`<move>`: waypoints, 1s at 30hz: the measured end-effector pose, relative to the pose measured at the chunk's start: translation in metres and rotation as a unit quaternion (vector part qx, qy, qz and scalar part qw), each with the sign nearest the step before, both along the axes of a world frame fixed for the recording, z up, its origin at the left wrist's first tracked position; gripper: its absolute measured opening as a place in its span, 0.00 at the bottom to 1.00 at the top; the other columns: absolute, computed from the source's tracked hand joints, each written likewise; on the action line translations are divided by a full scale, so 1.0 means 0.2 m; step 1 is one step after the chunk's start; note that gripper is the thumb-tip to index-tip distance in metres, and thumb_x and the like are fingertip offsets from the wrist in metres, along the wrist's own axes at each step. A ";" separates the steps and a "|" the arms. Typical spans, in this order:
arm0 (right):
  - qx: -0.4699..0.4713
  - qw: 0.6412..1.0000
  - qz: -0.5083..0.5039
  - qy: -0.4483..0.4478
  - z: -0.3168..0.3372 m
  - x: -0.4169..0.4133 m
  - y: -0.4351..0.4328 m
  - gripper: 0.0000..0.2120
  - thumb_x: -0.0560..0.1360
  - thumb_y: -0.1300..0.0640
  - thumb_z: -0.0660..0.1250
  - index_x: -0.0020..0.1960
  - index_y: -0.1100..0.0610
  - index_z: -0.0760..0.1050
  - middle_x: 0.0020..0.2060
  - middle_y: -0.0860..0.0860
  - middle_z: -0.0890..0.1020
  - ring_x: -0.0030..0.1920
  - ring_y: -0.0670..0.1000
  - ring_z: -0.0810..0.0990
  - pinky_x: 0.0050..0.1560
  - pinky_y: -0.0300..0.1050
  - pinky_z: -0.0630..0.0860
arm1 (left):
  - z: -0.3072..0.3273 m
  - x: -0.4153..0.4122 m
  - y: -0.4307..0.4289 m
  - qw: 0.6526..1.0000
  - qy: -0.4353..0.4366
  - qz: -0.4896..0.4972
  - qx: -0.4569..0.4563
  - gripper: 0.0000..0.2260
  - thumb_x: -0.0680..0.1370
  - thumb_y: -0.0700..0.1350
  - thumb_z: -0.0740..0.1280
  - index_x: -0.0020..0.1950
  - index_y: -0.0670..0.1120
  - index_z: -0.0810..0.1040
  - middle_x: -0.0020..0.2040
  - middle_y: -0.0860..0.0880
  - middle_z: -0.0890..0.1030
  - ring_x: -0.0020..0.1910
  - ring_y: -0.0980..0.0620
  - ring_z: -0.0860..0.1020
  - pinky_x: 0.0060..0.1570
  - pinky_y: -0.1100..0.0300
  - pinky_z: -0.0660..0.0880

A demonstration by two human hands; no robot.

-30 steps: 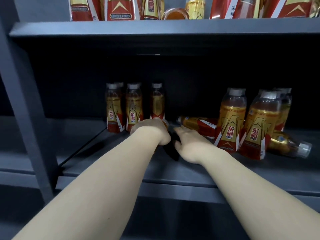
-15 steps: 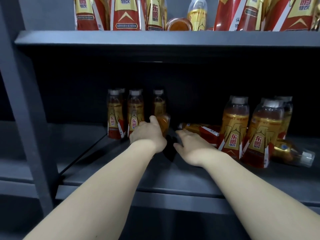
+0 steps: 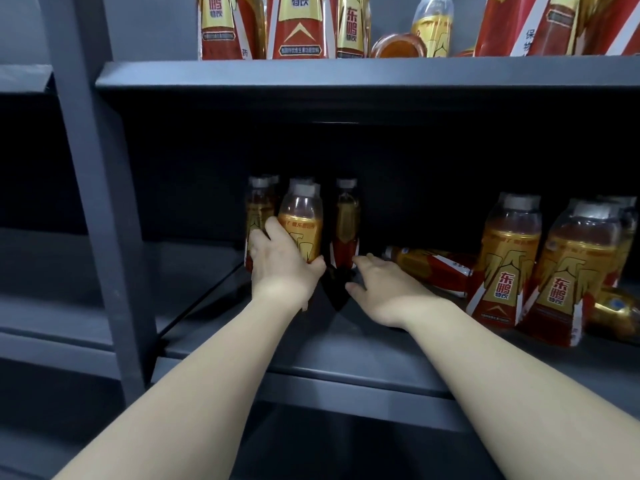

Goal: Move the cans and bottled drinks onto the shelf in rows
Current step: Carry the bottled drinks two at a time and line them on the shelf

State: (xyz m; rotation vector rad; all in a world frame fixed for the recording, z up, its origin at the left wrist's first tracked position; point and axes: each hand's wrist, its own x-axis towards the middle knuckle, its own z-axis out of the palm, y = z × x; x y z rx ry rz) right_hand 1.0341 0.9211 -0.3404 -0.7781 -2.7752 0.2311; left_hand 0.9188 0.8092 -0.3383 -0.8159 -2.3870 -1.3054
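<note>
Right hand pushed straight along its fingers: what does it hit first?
Probably the base of the upright bottle, just ahead of the right hand. The lying bottle is off to the right of that line. Depth between hand and bottle is unclear.

The left arm [image 3: 194,393] and the right arm [image 3: 502,386] are stretched forward. The left hand [image 3: 282,268] is wrapped around a bottle [image 3: 302,216]. The right hand [image 3: 384,294] is held flat, palm down, fingers straight.
</note>
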 end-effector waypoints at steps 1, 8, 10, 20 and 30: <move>0.002 1.000 0.001 -0.002 0.00 -0.01 0.00 0.27 0.84 0.46 0.56 0.80 0.53 0.56 0.79 0.55 0.58 0.78 0.57 0.57 0.77 0.52 0.58 | -0.01 -0.02 -0.01 1.000 0.000 0.010 0.004 0.41 0.70 0.55 0.77 0.73 0.46 0.56 0.67 0.43 0.64 0.66 0.41 0.69 0.62 0.46 0.73; -0.007 1.000 0.004 -0.013 -0.03 -0.12 0.04 0.29 0.83 0.45 0.57 0.81 0.52 0.53 0.80 0.57 0.57 0.78 0.59 0.57 0.77 0.54 0.59 | -0.02 -0.09 -0.01 0.999 0.011 0.028 0.025 0.41 0.69 0.57 0.77 0.71 0.44 0.58 0.64 0.43 0.67 0.60 0.41 0.74 0.54 0.43 0.77; -0.012 1.000 -0.005 -0.003 -0.03 -0.16 0.06 0.29 0.83 0.45 0.58 0.80 0.52 0.55 0.79 0.57 0.58 0.77 0.59 0.58 0.76 0.55 0.61 | -0.02 -0.11 0.00 0.999 0.011 0.019 0.035 0.41 0.69 0.56 0.78 0.71 0.44 0.59 0.64 0.43 0.67 0.61 0.41 0.73 0.56 0.44 0.77; -0.100 0.983 -0.125 0.087 0.02 -0.40 0.22 0.33 0.81 0.45 0.62 0.77 0.60 0.56 0.71 0.59 0.68 0.70 0.61 0.68 0.67 0.55 0.71 | -0.04 -0.17 0.04 0.999 0.033 -0.021 0.019 0.42 0.70 0.57 0.77 0.71 0.43 0.55 0.61 0.42 0.74 0.54 0.40 0.79 0.49 0.44 0.80; -0.152 0.961 -0.193 0.123 0.02 -0.68 0.37 0.25 0.82 0.42 0.58 0.66 0.60 0.75 0.62 0.59 0.78 0.64 0.60 0.75 0.64 0.53 0.73 | -0.07 -0.20 0.04 0.998 0.056 -0.002 -0.013 0.45 0.71 0.61 0.74 0.75 0.44 0.50 0.66 0.45 0.71 0.57 0.43 0.78 0.49 0.51 0.76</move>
